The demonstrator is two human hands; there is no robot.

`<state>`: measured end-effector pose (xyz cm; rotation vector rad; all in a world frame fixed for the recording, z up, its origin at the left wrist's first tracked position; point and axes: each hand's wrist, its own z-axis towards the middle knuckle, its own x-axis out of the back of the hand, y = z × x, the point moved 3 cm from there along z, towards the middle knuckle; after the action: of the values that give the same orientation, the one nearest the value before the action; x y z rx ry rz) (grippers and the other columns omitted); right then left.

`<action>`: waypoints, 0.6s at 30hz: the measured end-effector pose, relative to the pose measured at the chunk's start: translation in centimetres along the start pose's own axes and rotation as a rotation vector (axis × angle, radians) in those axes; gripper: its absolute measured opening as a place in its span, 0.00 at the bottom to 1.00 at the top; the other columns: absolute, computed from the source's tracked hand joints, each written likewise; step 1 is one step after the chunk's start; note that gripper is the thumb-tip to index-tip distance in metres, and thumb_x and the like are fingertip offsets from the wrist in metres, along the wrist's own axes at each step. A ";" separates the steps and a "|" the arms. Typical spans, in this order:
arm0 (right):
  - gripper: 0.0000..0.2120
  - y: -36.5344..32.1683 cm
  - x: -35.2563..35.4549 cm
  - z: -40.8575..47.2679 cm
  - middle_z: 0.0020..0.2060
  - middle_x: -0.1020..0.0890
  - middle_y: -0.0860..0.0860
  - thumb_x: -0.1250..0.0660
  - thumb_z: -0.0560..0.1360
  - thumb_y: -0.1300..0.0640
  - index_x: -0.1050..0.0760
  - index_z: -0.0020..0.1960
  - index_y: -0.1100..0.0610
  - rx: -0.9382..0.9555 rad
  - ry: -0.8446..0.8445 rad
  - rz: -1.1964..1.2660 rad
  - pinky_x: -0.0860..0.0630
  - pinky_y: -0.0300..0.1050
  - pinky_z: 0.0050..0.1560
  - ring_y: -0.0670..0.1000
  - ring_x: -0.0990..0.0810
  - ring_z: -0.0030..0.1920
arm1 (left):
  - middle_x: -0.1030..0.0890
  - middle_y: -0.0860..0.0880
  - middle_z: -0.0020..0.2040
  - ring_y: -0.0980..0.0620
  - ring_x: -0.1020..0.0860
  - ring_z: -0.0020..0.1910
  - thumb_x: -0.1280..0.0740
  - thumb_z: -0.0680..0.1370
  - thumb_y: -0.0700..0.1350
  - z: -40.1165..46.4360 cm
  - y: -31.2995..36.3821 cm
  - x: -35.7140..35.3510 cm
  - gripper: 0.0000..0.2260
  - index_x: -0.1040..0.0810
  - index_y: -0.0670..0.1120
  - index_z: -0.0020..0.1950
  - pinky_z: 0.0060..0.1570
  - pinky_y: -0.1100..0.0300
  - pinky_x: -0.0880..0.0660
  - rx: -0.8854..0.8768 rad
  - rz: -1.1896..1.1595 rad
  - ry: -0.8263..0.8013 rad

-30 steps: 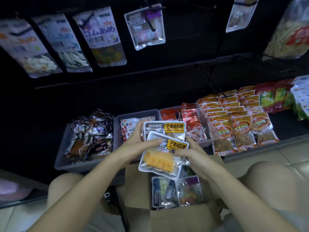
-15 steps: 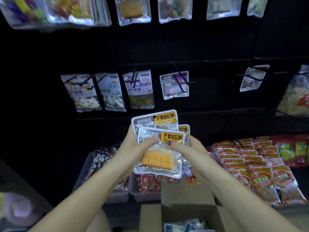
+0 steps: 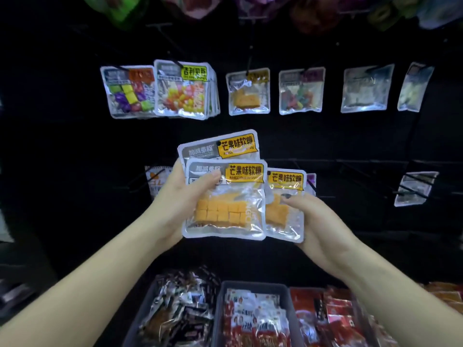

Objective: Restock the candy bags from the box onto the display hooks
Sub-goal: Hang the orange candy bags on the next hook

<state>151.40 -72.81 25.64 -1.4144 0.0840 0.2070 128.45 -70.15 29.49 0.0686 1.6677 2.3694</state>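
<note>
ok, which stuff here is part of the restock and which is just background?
In the job:
- mango candy bags, fanned between left hand and right hand
- hook with a matching mango bag

Background:
- mixed candy bags hanging on the left
- grey bins of snack packs below

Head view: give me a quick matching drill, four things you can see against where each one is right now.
Things:
1. front mango candy bag
2. side mango candy bag
3. hanging mango bag
4. grey bin of red-and-white packets

Places:
A. on a hook in the upper row
B. bottom of the view, below the hands
C. gripped by the left hand
D. held by the right hand

Pairs: 1-C, 2-D, 3-A, 4-B
</note>
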 end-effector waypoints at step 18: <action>0.06 -14.6 -3.9 12.2 0.54 0.13 0.56 0.32 0.75 0.62 0.18 0.49 0.54 0.472 0.190 -0.287 0.25 0.62 0.70 0.59 0.15 0.60 | 0.17 0.57 0.54 0.53 0.18 0.55 0.29 0.82 0.44 9.6 0.6 4.8 0.11 0.26 0.61 0.54 0.48 0.59 0.20 -0.138 0.155 0.260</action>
<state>149.65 -63.22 42.40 -0.9567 0.0791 -0.1778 125.44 -60.44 32.90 -0.1466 1.6546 2.7021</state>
